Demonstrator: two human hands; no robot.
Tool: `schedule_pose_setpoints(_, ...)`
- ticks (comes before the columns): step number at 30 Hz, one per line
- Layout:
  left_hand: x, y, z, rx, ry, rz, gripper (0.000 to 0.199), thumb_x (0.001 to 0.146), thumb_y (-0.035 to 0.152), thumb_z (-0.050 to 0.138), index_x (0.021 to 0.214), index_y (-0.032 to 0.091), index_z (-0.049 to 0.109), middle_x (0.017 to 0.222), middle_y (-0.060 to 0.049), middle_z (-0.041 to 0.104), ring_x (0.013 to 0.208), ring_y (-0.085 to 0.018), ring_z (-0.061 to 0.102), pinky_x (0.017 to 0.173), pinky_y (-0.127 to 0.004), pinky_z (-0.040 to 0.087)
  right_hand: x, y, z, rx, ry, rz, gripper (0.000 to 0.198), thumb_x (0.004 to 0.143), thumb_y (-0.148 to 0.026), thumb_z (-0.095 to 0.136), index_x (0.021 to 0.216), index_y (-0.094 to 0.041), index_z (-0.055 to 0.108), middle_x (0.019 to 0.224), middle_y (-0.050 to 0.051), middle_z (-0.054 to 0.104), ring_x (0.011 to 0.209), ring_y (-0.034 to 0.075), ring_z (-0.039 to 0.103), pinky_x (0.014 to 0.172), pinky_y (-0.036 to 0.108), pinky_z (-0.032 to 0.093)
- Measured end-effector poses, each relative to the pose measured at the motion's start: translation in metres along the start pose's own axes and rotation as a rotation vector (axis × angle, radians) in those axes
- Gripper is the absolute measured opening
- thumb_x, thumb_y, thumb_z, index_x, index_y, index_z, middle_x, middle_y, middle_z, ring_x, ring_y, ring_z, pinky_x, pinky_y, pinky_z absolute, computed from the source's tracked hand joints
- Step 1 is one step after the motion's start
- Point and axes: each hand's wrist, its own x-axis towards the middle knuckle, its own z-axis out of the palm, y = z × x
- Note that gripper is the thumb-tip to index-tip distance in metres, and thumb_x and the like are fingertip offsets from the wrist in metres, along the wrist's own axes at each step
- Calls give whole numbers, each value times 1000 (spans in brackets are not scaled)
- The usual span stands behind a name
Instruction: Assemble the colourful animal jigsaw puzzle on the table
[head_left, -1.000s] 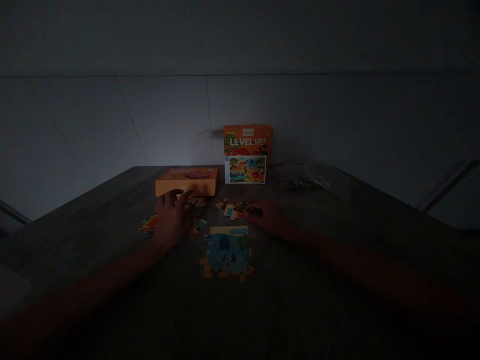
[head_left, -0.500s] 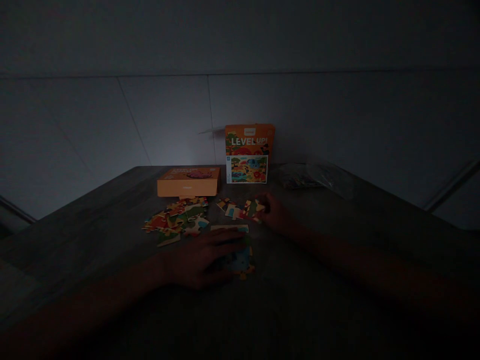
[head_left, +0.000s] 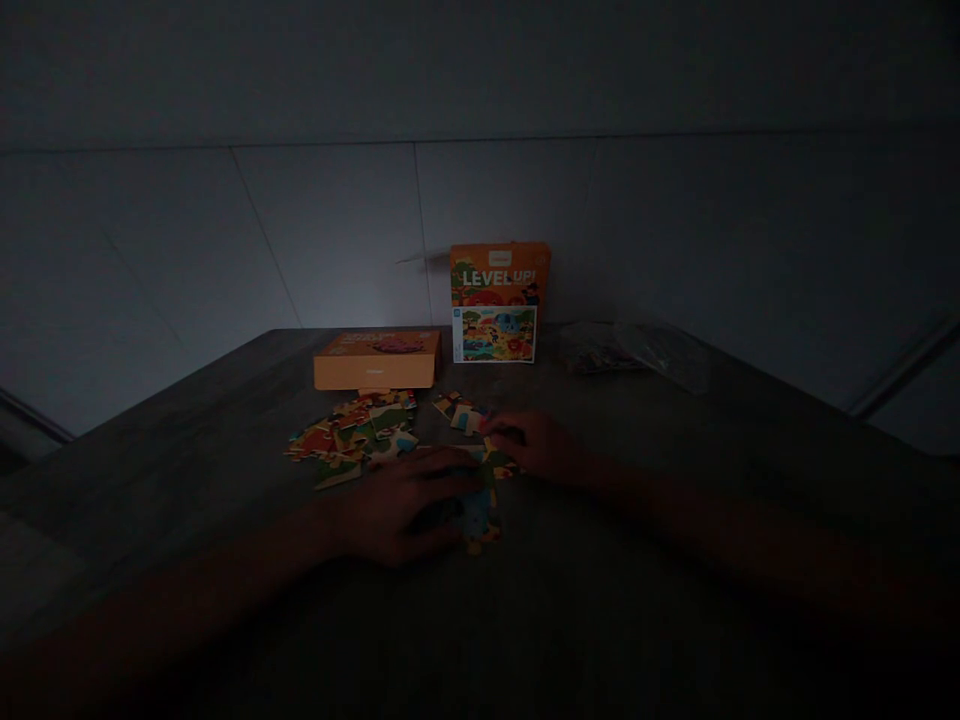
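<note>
In dim light, my left hand (head_left: 401,505) lies with its fingers spread over a joined section of jigsaw puzzle (head_left: 477,515), which is partly blue. The fingers cover much of that section. My right hand (head_left: 540,447) has its fingers closed on a green and yellow puzzle piece (head_left: 501,461) at the section's upper right edge. Whether this piece is locked in, I cannot tell. Just beyond the right fingertips lie a few loose puzzle pieces (head_left: 465,416). A heap of loose puzzle pieces (head_left: 352,435) is beyond my left hand.
An orange puzzle box (head_left: 375,372) lies flat behind the heap. Another orange box (head_left: 501,262) stands upright, with a picture card (head_left: 496,335) against its front. To its right is a clear plastic bag (head_left: 600,352) with dark contents. The grey table (head_left: 225,400) meets a pale wall.
My right hand has moved left and nearer, bringing a puzzle piece from beside the loose ones to the joined section. The joined section has shifted slightly left under my left hand.
</note>
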Motion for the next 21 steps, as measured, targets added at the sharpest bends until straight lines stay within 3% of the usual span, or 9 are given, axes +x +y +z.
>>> schedule_pose_setpoints(10, 0, 1, 0, -15, -30, -21, 54, 88, 32, 62, 140, 23, 48, 147, -13, 44, 132, -32, 47, 106, -46, 47, -6, -8, 2, -211, 2, -30, 16, 79, -18, 60, 89, -16, 71, 84, 5, 72, 73, 17, 64, 67, 27, 46)
schedule_pose_setpoints(17, 2, 1, -1, -12, -30, 13, 57, 89, 32, 61, 143, 24, 45, 145, -12, 46, 132, -32, 45, 107, -48, 45, -8, -12, 3, -351, 39, -14, 7, 76, -19, 64, 81, -16, 68, 85, 7, 66, 76, 19, 60, 68, 28, 43)
schedule_pose_setpoints(21, 3, 2, -3, 21, -54, 19, 56, 90, 32, 59, 143, 22, 43, 145, -13, 44, 133, -31, 44, 108, -48, 44, -6, -12, 2, -280, 63, 43, 6, 76, -19, 65, 81, -16, 68, 82, 6, 66, 74, 18, 60, 68, 28, 43)
